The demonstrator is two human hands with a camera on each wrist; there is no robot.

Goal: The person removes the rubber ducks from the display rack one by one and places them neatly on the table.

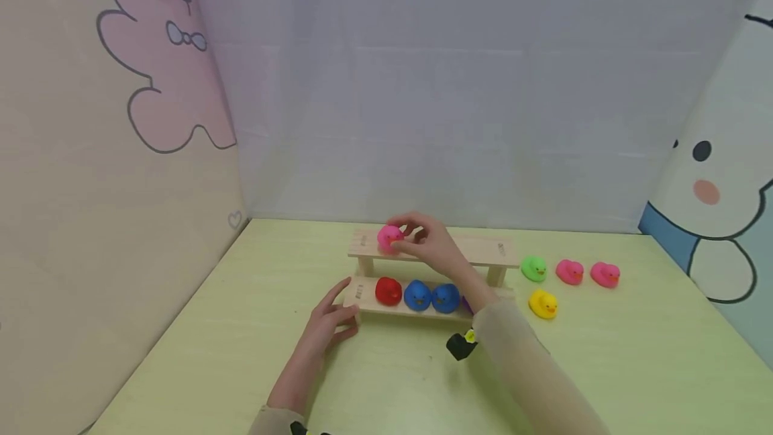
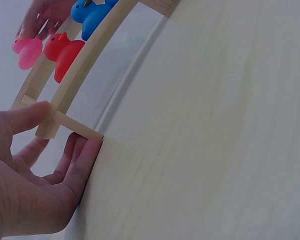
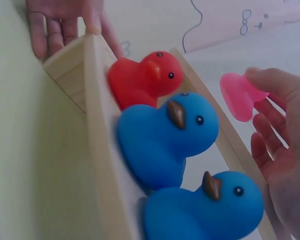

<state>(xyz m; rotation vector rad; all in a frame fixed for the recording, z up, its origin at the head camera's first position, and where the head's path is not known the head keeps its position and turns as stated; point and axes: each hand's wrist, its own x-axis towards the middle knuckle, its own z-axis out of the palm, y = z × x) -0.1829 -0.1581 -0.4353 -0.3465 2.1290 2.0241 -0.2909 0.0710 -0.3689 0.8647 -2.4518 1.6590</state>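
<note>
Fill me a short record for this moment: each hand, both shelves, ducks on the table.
left hand: holds the left end of the lower shelf
right hand: pinches a pink duck
upper shelf: pink duck's contact unclear
lower shelf: red duck, two blue ducks, purple item mostly hidden
table: green duck, yellow duck, two pink ducks

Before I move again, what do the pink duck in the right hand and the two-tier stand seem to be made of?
The pink duck: probably vinyl or rubber, smooth and evenly coloured with rounded, moulded-looking contours; hard plastic is possible.
The two-tier stand: most likely pale wood with a matte finish, judging by the faint grain on its end panel in the right wrist view.
</note>
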